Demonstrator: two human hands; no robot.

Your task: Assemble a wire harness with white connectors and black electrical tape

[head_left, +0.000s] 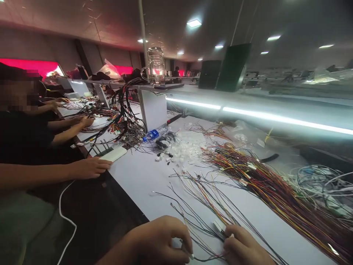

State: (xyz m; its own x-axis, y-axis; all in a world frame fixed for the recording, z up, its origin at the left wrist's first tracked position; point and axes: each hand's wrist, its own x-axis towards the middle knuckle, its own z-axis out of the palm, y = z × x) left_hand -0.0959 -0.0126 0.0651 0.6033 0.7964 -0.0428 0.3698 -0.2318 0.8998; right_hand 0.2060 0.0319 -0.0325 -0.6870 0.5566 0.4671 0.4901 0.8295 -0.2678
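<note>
A: Looking down at the near edge of the table (138, 176). Pinching a wire end (190, 255) tight with the left hand (162, 243), clenched at the fingertips.

B: Gripping the white connector (220, 225) between thumb and finger of the right hand (245, 248), just beside the left, low in the middle of the view.

A: Trailing away from both hands, thin loose wires (198, 191), fanning out across the table.

B: Lying further right, a thick coloured wire bundle (275, 191). Sitting beyond the fan, a heap of small white housings (189, 149).

A: Lying near the shelf post, a water bottle (156, 134) with a blue cap. Squinting at the label, too blurred for reading.

B: Resting over on the left, a co-worker's hand (88, 167), just beside a white box (113, 154).

A: Standing up on the shelf, a glass jar (156, 65).
</note>
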